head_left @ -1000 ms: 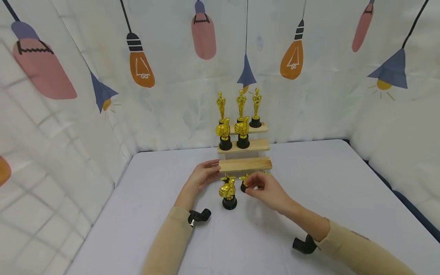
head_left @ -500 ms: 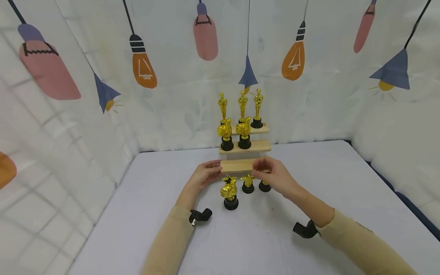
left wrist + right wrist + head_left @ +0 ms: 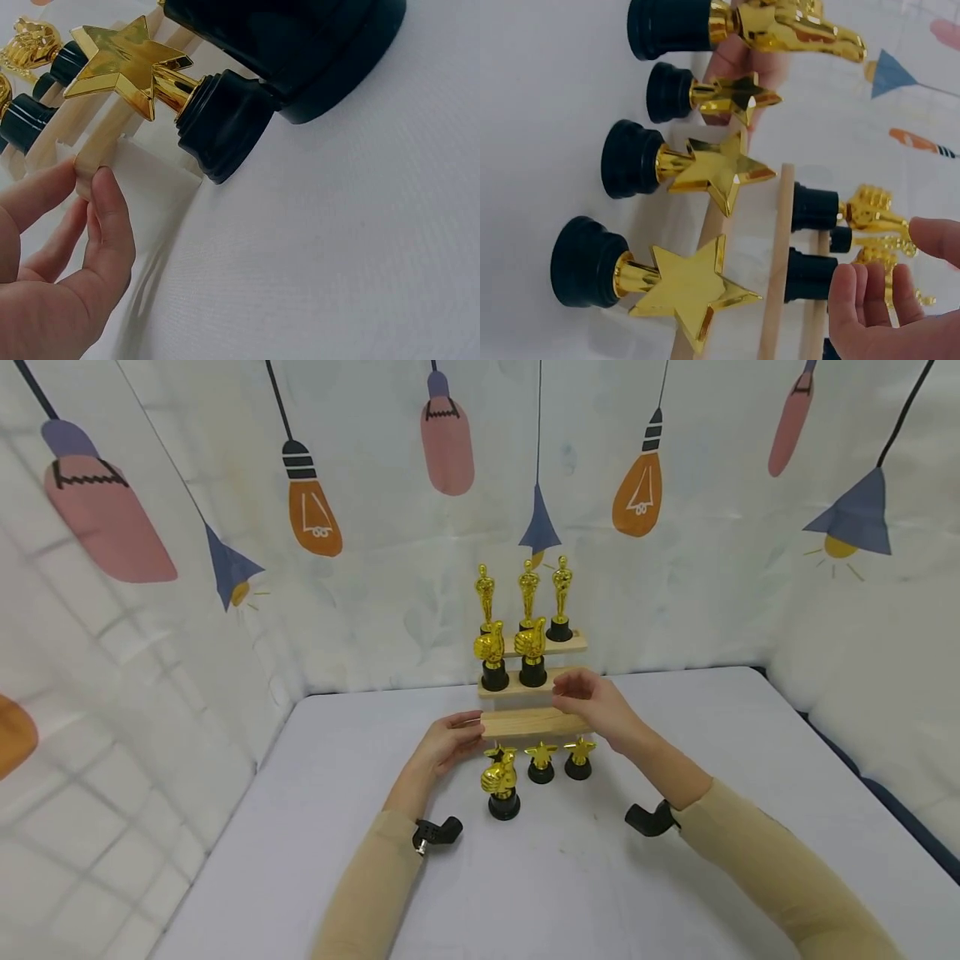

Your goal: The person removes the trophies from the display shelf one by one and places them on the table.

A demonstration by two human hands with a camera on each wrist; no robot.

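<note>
My left hand (image 3: 442, 743) pinches the left end of the lowest board (image 3: 525, 722) of a small wooden tiered rack, thumb and fingertips on its edge in the left wrist view. My right hand (image 3: 600, 706) hovers around the right end of the middle board (image 3: 517, 691), fingers loosely bent, thumb apart, nothing between them. On the table before the rack stand three gold star trophies, the middle one (image 3: 541, 758), the right one (image 3: 686, 289) and the left one (image 3: 124, 64). A thumbs-up trophy (image 3: 498, 775) stands in front of the left star, partly hiding it.
Two thumbs-up trophies (image 3: 531, 647) stand on the middle board, left and centre. Three gold figure trophies (image 3: 562, 589) stand on the top board (image 3: 570, 644). A white cloth covers the table (image 3: 337, 777), and a lamp-patterned curtain (image 3: 375, 610) hangs behind.
My right hand has left the middle star trophy, passed over the right star and risen to the middle board's right end. The left hand stays on the lowest board.
</note>
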